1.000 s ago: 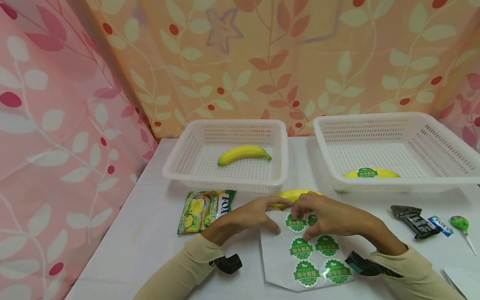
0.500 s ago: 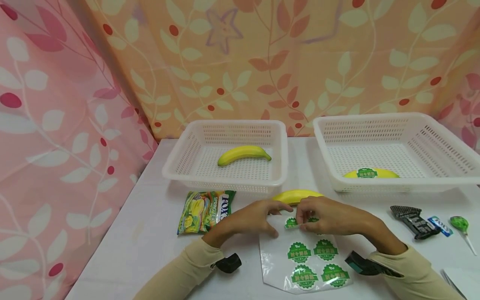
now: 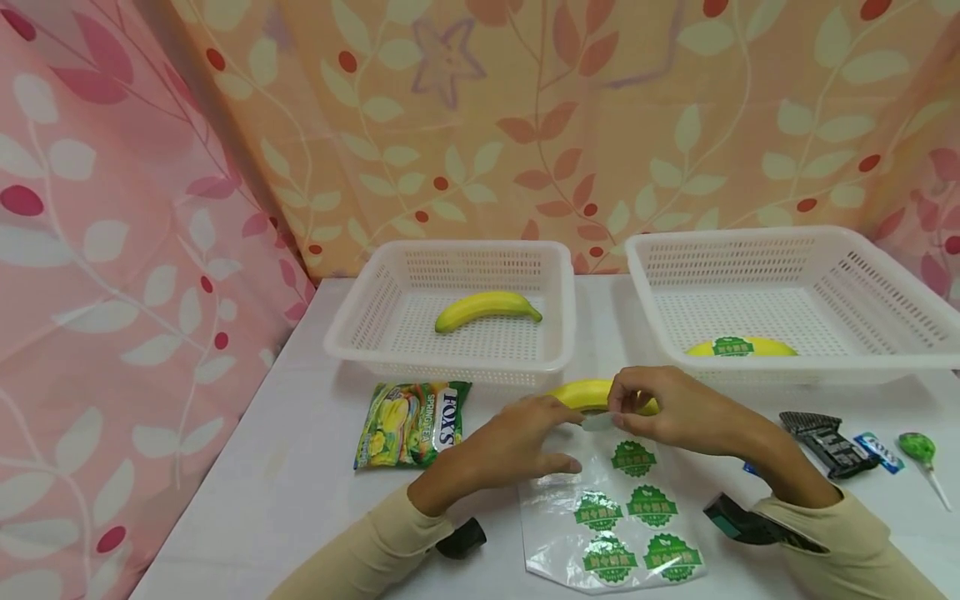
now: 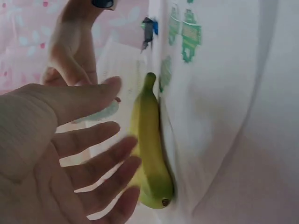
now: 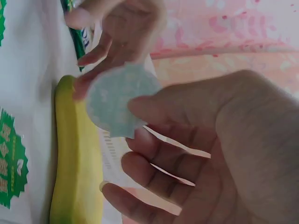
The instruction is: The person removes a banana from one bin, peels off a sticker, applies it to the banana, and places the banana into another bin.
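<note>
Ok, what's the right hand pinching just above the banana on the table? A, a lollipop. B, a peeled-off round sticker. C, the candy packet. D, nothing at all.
B: the right hand pinches a round sticker, its pale back showing in the right wrist view, just above the banana on the table; the lollipop and candy packet lie untouched.

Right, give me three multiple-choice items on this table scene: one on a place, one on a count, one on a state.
1. Where does the unlabelled banana lie?
A. left basket
B. right basket
C. on the candy bag

2. How many green stickers stay on the sheet?
A. three
B. five
C. seven

3. What does the right hand do?
A. rests flat
B. pinches a peeled sticker
C. grips a lollipop

Answers: 1 A, it sits in the left basket; 2 B, five show in the head view; 3 B, fingertips pinch its edge.
</note>
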### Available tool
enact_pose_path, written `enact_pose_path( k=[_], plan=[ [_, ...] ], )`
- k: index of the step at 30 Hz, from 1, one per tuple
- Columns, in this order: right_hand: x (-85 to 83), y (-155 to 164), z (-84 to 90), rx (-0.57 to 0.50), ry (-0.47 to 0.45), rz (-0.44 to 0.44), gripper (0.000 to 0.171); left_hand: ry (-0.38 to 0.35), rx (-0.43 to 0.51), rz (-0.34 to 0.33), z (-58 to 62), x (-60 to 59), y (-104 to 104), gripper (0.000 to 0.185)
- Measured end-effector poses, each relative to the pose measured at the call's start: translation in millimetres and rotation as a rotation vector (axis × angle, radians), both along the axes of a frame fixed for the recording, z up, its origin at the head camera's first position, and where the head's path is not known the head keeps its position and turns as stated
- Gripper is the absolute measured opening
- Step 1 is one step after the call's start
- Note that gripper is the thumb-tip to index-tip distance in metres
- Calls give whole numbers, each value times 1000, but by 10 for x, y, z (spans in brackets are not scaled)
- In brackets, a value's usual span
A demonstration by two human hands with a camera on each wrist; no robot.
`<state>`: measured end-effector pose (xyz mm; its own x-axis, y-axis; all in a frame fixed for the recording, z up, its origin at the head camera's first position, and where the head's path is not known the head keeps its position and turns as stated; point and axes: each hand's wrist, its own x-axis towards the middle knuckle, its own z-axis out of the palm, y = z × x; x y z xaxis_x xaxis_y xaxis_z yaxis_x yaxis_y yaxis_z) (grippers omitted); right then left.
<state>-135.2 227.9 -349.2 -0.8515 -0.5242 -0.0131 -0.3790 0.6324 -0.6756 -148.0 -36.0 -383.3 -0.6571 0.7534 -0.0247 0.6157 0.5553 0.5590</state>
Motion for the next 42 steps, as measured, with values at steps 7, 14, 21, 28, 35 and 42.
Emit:
enact_pose_path(
  k=[7, 14, 21, 28, 35, 42],
  plan=[
    [20, -79, -41, -37, -5, 21, 9, -343, 311, 76, -20, -29, -6, 45],
    [39, -135, -57, -21, -36, 79, 7, -368, 400, 188, -62, -52, 11, 27],
    [1, -84, -36, -8, -77, -6, 25, -319, 427, 200, -113, -51, 55, 30],
    [-56, -57, -79, -5, -67, -44, 15, -192, 445, 202, -90, -17, 104, 34],
    [-85, -23, -96, -20, 30, -205, 5, 59, 357, 177, -144, -28, 117, 44],
    [-133, -63, -205, -5, 61, -288, 8, 169, 173, 172, -166, -12, 206, 69]
  ],
)
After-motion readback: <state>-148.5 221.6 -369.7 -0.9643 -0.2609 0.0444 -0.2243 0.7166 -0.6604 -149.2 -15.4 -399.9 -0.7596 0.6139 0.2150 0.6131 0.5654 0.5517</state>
